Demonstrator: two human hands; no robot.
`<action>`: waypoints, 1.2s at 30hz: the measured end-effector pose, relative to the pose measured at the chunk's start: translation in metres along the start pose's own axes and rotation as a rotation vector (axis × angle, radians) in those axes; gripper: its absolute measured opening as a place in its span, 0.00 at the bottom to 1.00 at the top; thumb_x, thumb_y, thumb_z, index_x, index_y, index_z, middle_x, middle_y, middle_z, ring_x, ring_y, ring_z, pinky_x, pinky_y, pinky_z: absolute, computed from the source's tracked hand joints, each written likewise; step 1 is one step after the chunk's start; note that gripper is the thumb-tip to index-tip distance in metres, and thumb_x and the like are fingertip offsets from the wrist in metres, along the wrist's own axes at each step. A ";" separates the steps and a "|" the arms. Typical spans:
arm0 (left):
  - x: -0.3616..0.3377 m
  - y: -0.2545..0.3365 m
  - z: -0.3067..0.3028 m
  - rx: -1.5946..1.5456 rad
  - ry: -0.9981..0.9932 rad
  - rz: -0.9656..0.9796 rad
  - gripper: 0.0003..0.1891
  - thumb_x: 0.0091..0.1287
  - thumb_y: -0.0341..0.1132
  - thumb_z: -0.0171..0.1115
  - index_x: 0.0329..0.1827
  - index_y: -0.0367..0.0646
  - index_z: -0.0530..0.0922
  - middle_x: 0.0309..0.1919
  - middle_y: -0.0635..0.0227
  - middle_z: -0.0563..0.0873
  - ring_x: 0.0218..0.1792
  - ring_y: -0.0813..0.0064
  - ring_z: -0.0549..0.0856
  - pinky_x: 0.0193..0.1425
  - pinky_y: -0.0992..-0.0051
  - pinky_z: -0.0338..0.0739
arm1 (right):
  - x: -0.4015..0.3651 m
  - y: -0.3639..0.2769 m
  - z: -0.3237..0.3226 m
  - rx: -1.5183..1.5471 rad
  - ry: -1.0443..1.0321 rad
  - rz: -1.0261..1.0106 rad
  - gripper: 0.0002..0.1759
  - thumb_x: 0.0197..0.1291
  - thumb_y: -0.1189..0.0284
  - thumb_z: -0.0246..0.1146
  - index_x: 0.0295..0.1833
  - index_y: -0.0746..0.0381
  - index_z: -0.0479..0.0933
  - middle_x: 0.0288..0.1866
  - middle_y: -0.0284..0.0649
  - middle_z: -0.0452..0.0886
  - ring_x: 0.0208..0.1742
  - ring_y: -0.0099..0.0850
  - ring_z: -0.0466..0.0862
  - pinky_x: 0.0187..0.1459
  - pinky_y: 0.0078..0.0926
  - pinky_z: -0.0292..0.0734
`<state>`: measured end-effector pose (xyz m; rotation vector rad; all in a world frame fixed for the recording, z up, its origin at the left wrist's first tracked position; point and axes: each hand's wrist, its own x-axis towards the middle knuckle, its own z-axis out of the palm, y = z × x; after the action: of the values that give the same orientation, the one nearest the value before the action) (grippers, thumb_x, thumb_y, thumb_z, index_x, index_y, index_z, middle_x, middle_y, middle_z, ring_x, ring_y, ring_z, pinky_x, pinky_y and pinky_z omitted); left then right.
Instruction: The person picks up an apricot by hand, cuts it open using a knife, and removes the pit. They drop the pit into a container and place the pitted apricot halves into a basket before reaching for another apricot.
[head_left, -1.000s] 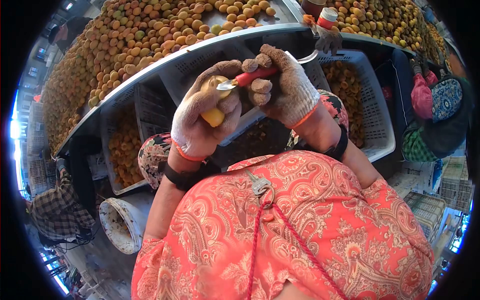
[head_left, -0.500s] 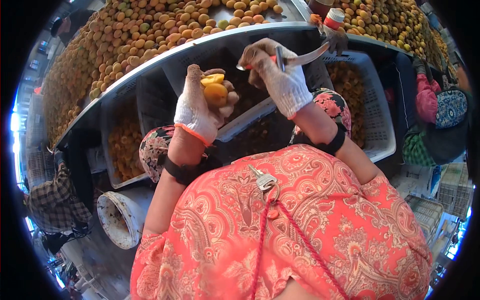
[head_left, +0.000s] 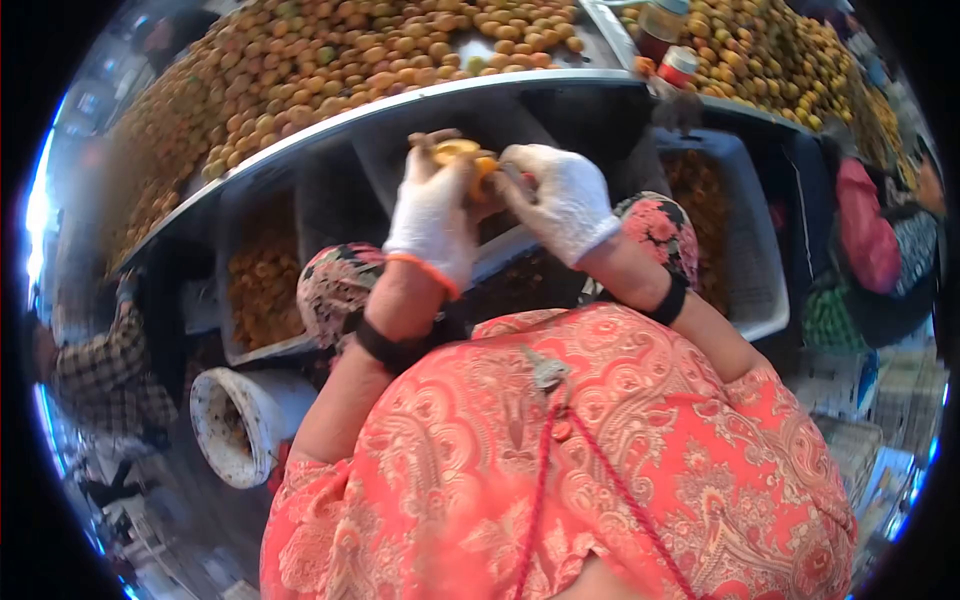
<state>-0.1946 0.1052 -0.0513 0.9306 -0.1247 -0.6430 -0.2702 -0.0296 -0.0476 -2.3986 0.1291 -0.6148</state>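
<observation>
The left hand [head_left: 436, 208] grasps a cut apricot [head_left: 457, 149], probably light, soft, slippery, best cradled skin-side; the right hand [head_left: 563, 198] curls alongside, its grip too blurred to tell.

no readable text, numbers, brands, signs

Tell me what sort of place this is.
Probably a fruit-processing workshop: whole fruit lies heaped along a metal-edged table, crates of orange pieces stand below its rim, and another person is nearby.
</observation>
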 end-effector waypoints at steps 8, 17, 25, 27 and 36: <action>-0.010 0.024 -0.004 0.451 0.046 0.429 0.18 0.68 0.27 0.60 0.60 0.45 0.71 0.43 0.62 0.82 0.39 0.75 0.84 0.32 0.73 0.85 | 0.008 -0.028 0.007 0.278 0.003 0.009 0.10 0.63 0.68 0.66 0.37 0.65 0.80 0.29 0.47 0.81 0.29 0.39 0.84 0.32 0.33 0.76; -0.023 0.132 -0.183 0.677 0.661 0.397 0.22 0.66 0.23 0.59 0.63 0.52 0.75 0.52 0.64 0.77 0.44 0.72 0.83 0.36 0.70 0.87 | 0.005 0.014 0.016 0.554 -0.085 0.363 0.15 0.66 0.67 0.65 0.28 0.64 0.79 0.22 0.28 0.78 0.26 0.15 0.73 0.29 0.18 0.66; -0.036 0.181 -0.416 1.224 1.144 0.299 0.31 0.63 0.30 0.68 0.71 0.40 0.71 0.45 0.67 0.84 0.35 0.75 0.80 0.37 0.72 0.77 | 0.002 0.023 0.015 0.338 -0.083 0.315 0.08 0.58 0.70 0.69 0.37 0.62 0.79 0.25 0.36 0.78 0.28 0.25 0.77 0.35 0.27 0.74; -0.008 0.195 -0.403 1.123 1.065 0.500 0.25 0.65 0.30 0.66 0.66 0.35 0.75 0.46 0.68 0.84 0.40 0.80 0.79 0.42 0.76 0.75 | 0.001 0.037 0.025 0.456 -0.089 0.412 0.10 0.56 0.70 0.69 0.40 0.61 0.79 0.28 0.36 0.78 0.31 0.25 0.78 0.37 0.27 0.75; 0.130 0.141 -0.073 1.149 0.075 0.386 0.16 0.68 0.32 0.62 0.57 0.36 0.81 0.48 0.66 0.86 0.47 0.77 0.83 0.52 0.78 0.76 | -0.007 0.083 0.044 0.505 -0.172 0.564 0.10 0.60 0.69 0.65 0.45 0.62 0.78 0.35 0.43 0.85 0.39 0.39 0.86 0.46 0.32 0.79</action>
<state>0.0020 0.1437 -0.0075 1.9656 -0.6331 -0.1194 -0.2505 -0.0677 -0.1316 -1.7952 0.4929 -0.1462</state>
